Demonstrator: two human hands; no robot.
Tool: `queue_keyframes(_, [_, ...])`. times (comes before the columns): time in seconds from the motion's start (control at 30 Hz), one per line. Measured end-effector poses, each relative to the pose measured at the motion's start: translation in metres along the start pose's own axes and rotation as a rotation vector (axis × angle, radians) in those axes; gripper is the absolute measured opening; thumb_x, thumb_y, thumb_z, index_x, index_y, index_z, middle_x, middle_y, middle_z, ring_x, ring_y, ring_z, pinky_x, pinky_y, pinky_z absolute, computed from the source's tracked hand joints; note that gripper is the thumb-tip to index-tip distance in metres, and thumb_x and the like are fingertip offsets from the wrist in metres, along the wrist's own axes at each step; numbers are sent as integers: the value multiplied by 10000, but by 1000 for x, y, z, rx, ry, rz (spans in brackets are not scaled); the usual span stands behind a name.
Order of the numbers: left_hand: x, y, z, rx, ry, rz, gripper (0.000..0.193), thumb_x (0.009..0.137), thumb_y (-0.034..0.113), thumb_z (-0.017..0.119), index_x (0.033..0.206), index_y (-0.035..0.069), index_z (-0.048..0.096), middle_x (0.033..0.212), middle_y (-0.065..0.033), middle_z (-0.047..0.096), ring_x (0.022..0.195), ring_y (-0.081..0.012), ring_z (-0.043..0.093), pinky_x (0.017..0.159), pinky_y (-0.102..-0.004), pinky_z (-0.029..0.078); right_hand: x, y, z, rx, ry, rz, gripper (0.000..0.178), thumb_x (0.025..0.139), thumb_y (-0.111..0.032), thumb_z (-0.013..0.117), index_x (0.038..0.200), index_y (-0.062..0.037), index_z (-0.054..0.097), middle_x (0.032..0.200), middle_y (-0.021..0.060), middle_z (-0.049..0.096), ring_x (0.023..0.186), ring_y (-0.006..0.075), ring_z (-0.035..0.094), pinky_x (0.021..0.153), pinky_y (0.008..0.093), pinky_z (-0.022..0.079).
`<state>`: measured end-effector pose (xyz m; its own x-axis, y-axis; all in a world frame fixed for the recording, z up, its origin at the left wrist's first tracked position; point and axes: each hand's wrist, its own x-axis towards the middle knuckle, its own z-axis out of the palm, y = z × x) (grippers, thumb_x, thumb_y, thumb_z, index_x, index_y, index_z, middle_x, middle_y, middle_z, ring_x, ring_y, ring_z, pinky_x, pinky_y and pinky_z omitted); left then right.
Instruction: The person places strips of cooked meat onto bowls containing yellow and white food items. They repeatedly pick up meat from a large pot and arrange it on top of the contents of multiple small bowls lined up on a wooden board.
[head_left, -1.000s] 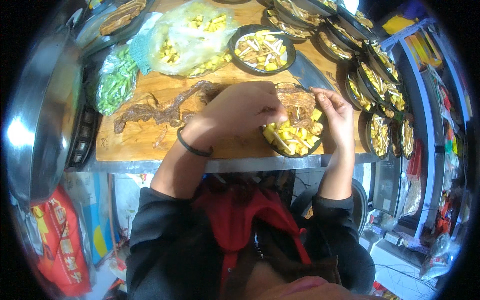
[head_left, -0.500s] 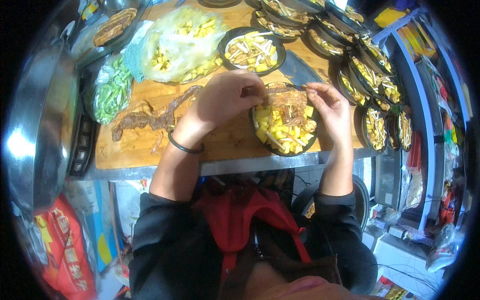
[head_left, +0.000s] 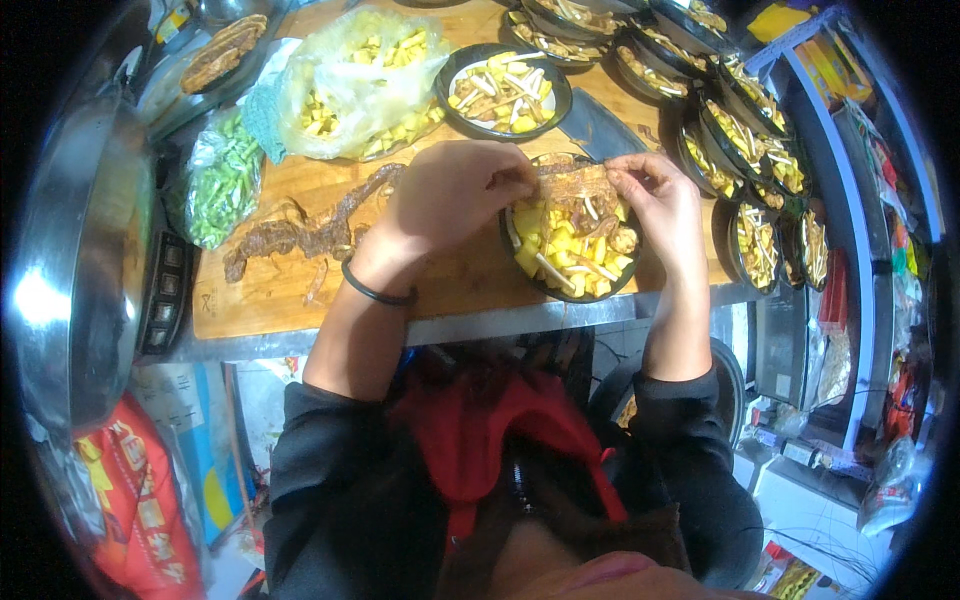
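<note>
A strip of brown cooked meat (head_left: 578, 184) stretches between my two hands over the far side of a dark bowl (head_left: 522, 268). My left hand (head_left: 450, 195), with a black band at the wrist, is closed in a pinch at the strip's left end. My right hand (head_left: 658, 200) pinches the right end between thumb and fingers. In the bowl lie yellow potato chunks (head_left: 570, 245) with pale sticks and bits of meat among them. More dark meat (head_left: 290, 238) lies on the wooden board, left of my left hand.
Behind my hands are a filled bowl (head_left: 503, 95), a knife blade (head_left: 600, 128) and a clear bag of yellow chunks (head_left: 365, 85). Several filled bowls (head_left: 755, 245) crowd the right side. A bag of green vegetables (head_left: 228, 180) and a large metal pan (head_left: 75, 260) are at left.
The meat strip between my hands looks flatter and more stretched out. My right fingers have shifted slightly left and closed on its end; my left hand has barely moved.
</note>
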<state>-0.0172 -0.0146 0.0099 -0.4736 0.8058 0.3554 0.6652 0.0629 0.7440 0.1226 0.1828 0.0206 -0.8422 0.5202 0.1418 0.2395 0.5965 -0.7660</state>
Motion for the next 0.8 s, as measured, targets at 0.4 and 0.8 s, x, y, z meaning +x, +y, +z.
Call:
queue_keyframes(0.4, [6,1,12,25,70,330,131,804,173,635,841,53,675,854,-93,642,831,-290,603,737,-372,482,-35,-23,-19,-190,-193,-415,203,752,-99,722,940,-29,687,970,112,656,923,230,617,793,308,473])
queue_keyframes(0.8, [6,-1,11,36,0,318,111,792,129,665,876,58,676,881,-89,653,839,-278,620,743,-351,492,-44,-26,-29,-162,-109,-252,179,771,-31,665,948,-45,683,923,88,648,872,195,618,767,297,482])
